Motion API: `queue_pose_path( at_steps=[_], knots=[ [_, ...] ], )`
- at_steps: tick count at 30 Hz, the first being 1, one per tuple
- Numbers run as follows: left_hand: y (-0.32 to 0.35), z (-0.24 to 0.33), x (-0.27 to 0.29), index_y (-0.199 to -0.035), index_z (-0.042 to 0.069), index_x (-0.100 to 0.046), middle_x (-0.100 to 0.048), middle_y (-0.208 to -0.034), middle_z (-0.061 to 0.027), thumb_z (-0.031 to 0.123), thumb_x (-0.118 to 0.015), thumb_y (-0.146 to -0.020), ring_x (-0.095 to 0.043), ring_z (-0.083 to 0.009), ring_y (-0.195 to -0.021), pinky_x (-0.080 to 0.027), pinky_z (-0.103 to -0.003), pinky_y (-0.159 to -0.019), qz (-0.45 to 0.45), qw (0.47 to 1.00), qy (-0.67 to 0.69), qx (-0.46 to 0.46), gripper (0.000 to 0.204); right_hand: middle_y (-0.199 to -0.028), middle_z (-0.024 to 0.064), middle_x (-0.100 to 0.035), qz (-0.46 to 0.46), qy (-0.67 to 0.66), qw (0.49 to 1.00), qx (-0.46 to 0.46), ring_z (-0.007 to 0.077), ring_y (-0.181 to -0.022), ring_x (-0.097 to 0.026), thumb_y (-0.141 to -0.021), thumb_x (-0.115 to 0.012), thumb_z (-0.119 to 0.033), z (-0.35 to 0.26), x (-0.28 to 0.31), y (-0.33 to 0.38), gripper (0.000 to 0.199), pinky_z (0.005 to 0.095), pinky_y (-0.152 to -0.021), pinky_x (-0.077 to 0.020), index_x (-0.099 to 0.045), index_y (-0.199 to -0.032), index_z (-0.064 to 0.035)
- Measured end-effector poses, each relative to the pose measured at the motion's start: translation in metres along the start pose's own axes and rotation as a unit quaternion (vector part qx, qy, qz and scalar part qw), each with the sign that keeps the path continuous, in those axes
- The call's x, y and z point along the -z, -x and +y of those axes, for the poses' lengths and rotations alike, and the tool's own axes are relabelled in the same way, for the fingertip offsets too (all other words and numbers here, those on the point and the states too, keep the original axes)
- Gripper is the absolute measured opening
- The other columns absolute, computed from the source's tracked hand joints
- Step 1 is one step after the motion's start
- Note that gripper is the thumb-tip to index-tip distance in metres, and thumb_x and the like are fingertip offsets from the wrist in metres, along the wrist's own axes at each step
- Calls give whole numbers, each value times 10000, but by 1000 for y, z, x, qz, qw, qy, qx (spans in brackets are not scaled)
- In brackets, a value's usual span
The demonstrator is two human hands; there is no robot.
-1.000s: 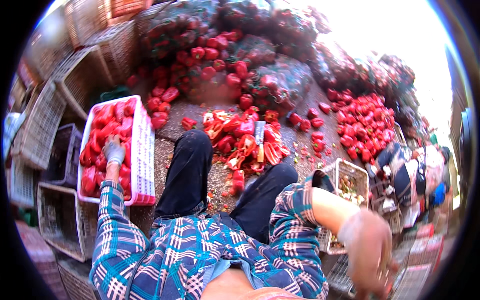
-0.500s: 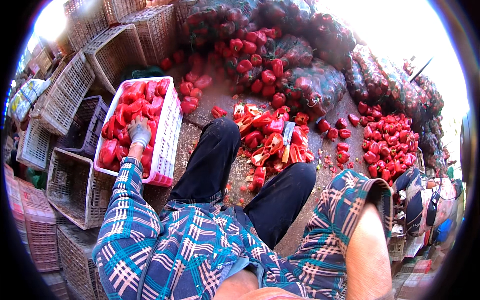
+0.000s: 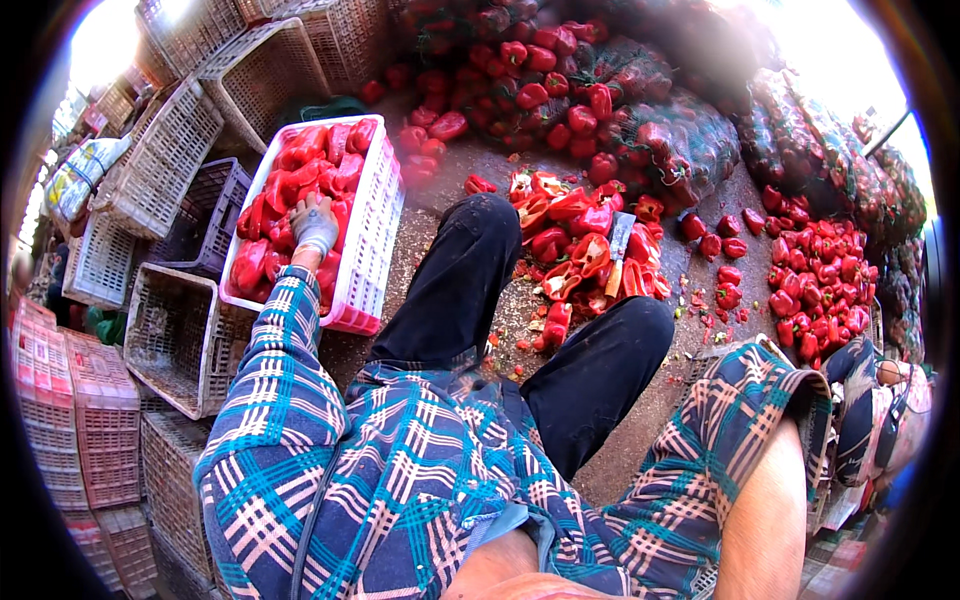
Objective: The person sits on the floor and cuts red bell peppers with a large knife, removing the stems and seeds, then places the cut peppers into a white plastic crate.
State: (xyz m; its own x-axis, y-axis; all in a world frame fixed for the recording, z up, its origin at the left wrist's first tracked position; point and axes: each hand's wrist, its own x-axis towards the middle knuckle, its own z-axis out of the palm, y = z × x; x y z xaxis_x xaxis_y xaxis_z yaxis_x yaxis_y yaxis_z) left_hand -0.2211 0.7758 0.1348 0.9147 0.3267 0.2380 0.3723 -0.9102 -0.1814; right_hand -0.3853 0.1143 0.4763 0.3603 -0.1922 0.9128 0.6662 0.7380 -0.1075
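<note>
Right hand, in view one second ago, now beyond lower edge; state cannot be told. Glossy red bell peppers (image 3: 300, 150) lie directly beneath left hand (image 3: 315, 228), nearer one: palm down, fingers loosely spread (gripping or merely touching, cannot tell). White perforated plastic crate (image 3: 374, 235) holds them, long axis slanting forward and right. Farther right: dark-green mesh sacks (image 3: 695, 160), red peppers inside.
</note>
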Motion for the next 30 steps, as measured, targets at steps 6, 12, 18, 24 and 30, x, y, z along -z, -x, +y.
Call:
queue_pose_path(
  at_steps=[6,12,18,24,30],
  knots=[
    [-2,8,-2,-1175,181,-670,-562,-1294,-137,285,-581,-913,-537,-350,-1189,-423,-525,-978,-8,1000,-4,-4,296,-827,162,-649,1,-8,1000,1,280,-676,-630,-999,-501,-174,-14,-9,3,222,411,-616,-519,-622,-1010,12],
    [-1,-22,-9,-1133,167,-683,-562,-1298,-143,263,-581,-907,-552,-357,-1154,-445,-545,-947,26,999,17,-12,266,-789,167,-665,-18,-29,999,10,288,-638,-642,-999,-499,-176,6,-20,12,234,414,-582,-526,-639,-982,12],
    [-11,6,-13,-1077,54,-671,-644,-1114,-205,230,-499,-949,-629,-408,-1018,-511,-535,-839,31,998,50,-17,277,-751,173,-680,-123,-222,965,66,296,-599,-654,-1000,-497,-177,-3,-63,16,251,417,-548,-534,-655,-954,12],
    [-12,-33,-57,-1207,132,-670,-598,-1323,-170,201,-563,-913,-616,-352,-1107,-518,-503,-893,106,992,4,-62,320,-754,70,-690,-52,-279,953,106,182,-606,-667,-996,-572,-267,69,-25,10,215,324,-573,-564,-633,-984,-61],
    [5,15,-43,-1281,112,-621,-576,-1354,-152,438,-468,-939,-566,-358,-1207,-460,-536,-978,-1,999,-24,-35,496,-770,47,-662,-67,-189,978,58,155,-617,-626,-986,-597,-299,64,-15,24,243,318,-583,-522,-628,-1022,-60]
  ],
)
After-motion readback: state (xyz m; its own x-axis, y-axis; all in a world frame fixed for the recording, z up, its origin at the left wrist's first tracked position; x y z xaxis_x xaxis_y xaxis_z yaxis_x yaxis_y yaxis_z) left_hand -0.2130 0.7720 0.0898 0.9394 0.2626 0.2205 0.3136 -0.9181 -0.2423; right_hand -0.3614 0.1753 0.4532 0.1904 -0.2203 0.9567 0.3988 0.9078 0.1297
